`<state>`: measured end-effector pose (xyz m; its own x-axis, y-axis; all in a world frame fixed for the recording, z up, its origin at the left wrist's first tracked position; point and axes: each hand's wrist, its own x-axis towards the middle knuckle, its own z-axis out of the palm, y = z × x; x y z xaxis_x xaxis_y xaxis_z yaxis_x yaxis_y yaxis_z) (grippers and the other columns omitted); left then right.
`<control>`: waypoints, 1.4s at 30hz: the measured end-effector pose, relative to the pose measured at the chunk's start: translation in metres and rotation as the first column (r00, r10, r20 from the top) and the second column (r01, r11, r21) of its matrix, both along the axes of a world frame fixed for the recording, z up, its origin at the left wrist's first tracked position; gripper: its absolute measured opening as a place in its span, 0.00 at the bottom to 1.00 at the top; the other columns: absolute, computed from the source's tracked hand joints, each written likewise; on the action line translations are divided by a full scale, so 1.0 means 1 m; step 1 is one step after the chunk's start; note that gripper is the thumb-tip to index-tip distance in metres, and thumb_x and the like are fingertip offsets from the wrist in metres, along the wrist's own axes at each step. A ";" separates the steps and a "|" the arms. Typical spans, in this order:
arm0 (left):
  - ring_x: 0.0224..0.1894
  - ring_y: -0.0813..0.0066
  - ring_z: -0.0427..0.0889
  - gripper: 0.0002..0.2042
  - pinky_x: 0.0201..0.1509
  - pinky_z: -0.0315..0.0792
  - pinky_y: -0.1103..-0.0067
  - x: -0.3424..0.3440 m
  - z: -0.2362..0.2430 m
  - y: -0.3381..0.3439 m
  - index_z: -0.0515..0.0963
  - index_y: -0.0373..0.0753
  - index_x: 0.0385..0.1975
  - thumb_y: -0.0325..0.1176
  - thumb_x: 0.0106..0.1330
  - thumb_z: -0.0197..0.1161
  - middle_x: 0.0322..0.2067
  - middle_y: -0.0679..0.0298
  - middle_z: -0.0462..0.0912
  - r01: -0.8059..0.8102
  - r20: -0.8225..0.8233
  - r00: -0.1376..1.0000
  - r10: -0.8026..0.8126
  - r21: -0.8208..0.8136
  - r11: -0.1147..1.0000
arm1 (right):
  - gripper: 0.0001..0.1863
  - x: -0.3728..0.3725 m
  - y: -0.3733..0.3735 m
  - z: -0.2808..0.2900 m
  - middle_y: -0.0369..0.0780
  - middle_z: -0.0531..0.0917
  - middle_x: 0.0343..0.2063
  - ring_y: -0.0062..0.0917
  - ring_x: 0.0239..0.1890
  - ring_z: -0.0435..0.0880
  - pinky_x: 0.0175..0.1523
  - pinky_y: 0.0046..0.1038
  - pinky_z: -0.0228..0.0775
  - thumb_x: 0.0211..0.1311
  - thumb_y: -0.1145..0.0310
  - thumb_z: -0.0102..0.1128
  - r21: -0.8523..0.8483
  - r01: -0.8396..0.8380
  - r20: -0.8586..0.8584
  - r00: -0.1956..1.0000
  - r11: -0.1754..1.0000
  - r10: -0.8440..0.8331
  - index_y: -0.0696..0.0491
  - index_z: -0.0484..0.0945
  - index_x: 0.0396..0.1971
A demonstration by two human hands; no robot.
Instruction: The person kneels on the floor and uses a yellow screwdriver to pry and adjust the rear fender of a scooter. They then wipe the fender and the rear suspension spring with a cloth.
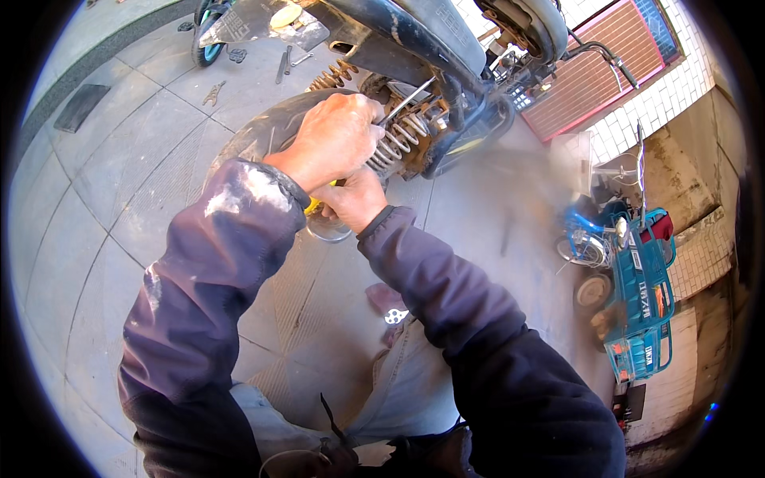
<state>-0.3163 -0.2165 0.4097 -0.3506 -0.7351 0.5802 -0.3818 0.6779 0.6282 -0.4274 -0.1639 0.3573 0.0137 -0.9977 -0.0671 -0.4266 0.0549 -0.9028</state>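
Observation:
My left hand (339, 135) reaches over the rear wheel (267, 127) of a scooter (406, 40), its fingers curled. A thin metal rod (413, 99) slants up and right from beside those fingers; I cannot tell whether they grip it. Close to the hand is a pale coil spring (400, 143) on a dirty shock absorber. Just below, my right hand (358, 199) is closed, and what it grips is hidden. Between my wrists shows part of a yellow thing (311, 204), above a round, shiny thing (329, 229).
On the tiled floor (111, 187) at left lie locking pliers (213, 93), wrenches (284, 64) and a dark flat pad (82, 108). A rusty spring (335, 74) sits beyond my left hand. A blue cargo tricycle (641, 291) stands at right. A perforated metal disc (395, 316) is by my knee.

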 end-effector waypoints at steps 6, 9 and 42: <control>0.35 0.49 0.81 0.10 0.41 0.73 0.62 0.001 0.002 0.008 0.82 0.37 0.33 0.35 0.55 0.64 0.27 0.48 0.82 -0.049 0.107 0.993 0.047 0.018 0.999 | 0.20 -0.006 -0.014 -0.018 0.42 0.85 0.32 0.26 0.36 0.84 0.40 0.30 0.75 0.52 0.60 0.68 -0.225 0.076 -0.419 0.893 0.971 -0.167 0.59 0.80 0.39; 0.34 0.48 0.81 0.10 0.40 0.73 0.62 0.004 0.001 0.009 0.82 0.37 0.33 0.35 0.54 0.65 0.27 0.47 0.81 -0.061 0.150 0.987 0.057 0.021 0.998 | 0.21 0.001 -0.012 -0.010 0.41 0.85 0.35 0.25 0.42 0.82 0.46 0.32 0.73 0.53 0.59 0.68 -0.247 0.018 -0.488 0.862 0.969 -0.140 0.57 0.79 0.42; 0.37 0.48 0.81 0.12 0.44 0.73 0.64 0.009 -0.005 -0.003 0.82 0.35 0.36 0.34 0.55 0.64 0.31 0.47 0.82 0.009 0.125 0.992 -0.014 0.040 0.999 | 0.22 -0.008 -0.020 -0.017 0.41 0.83 0.22 0.20 0.21 0.80 0.25 0.25 0.72 0.49 0.57 0.70 -0.242 0.135 -0.192 0.964 0.961 -0.184 0.64 0.82 0.30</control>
